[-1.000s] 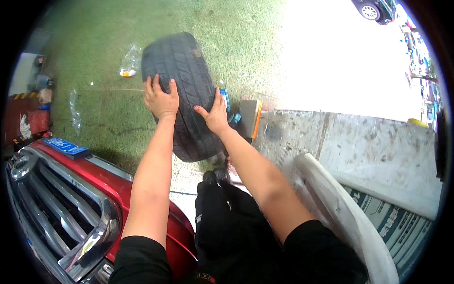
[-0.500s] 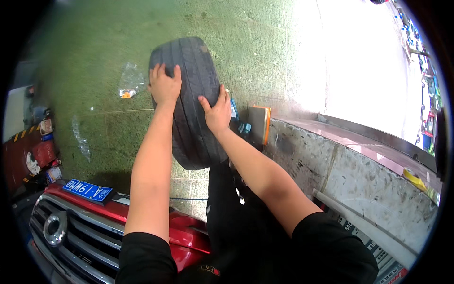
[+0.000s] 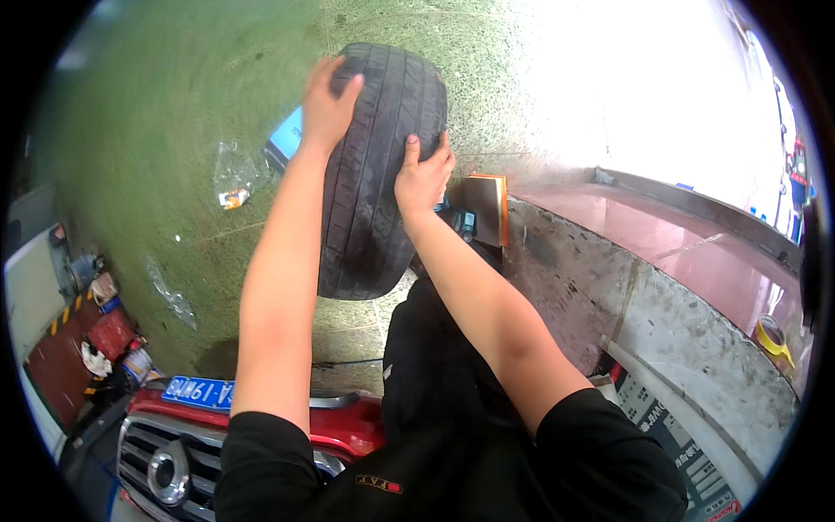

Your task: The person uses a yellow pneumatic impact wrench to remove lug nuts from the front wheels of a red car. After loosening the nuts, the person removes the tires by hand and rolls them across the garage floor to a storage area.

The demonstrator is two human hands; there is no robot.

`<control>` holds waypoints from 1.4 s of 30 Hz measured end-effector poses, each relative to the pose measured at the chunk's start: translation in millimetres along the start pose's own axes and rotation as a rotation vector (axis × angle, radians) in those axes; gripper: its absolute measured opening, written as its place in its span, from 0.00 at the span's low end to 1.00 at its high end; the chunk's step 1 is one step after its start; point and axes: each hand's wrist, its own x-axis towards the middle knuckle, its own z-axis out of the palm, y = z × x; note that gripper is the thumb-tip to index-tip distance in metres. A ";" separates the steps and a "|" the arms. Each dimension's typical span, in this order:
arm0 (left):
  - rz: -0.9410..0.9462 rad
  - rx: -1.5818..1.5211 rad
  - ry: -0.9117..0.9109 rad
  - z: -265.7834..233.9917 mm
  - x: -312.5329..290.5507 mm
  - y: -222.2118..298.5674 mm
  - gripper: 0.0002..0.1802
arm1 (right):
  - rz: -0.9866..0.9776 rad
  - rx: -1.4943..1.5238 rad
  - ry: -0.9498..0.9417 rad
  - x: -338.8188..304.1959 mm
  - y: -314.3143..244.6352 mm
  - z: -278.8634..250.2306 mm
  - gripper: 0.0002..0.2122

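A black car tyre [image 3: 380, 183] stands on its tread in front of me, leaning a little to the right at its top. My left hand [image 3: 330, 109] grips its upper left edge, with the thumb on the tread and the fingers over the far side. Lower down, my right hand [image 3: 424, 178] holds the tyre's right edge, its thumb on the tread and its fingers along the sidewall. A blue box [image 3: 286, 139] lies on the floor just left of the tyre, partly behind my left forearm. To the right of my right hand, a teal and black object [image 3: 465, 226] is partly hidden.
A dark panel with an orange edge [image 3: 489, 207] stands beside a stained low wall [image 3: 574, 270]. Yellow tape [image 3: 771, 335] rests on the ledge. Clear plastic packaging [image 3: 235, 170] litters the green floor [image 3: 191, 104]. A red car's front [image 3: 187, 413] is at lower left.
The tyre and both hands have moved right and slightly away from me, and the tyre's top now leans right. The blue box has come into sight on the left as the view shifted.
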 end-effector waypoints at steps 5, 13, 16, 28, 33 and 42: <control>-0.150 0.012 0.018 -60.3 -75.6 -0.7 0.26 | 0.085 0.066 0.058 96.5 -21.1 -6.3 0.33; -0.423 0.049 0.003 -61.9 -112.0 -60.5 0.29 | 0.164 0.049 0.018 233.2 -44.7 42.7 0.32; -0.485 0.061 0.033 -54.0 -57.5 -51.6 0.29 | 0.137 -0.013 -0.037 291.9 -58.0 63.5 0.30; -0.942 -0.027 0.305 -62.4 69.0 -83.5 0.34 | -0.033 -0.461 -0.490 318.7 -360.5 218.7 0.33; -1.160 -0.339 0.658 -56.7 93.0 -106.8 0.40 | -0.450 -0.050 -0.810 292.2 -411.1 276.9 0.35; -1.598 -0.419 0.877 -200.5 213.0 -172.9 0.45 | -0.182 0.051 -0.892 218.7 -291.5 203.9 0.28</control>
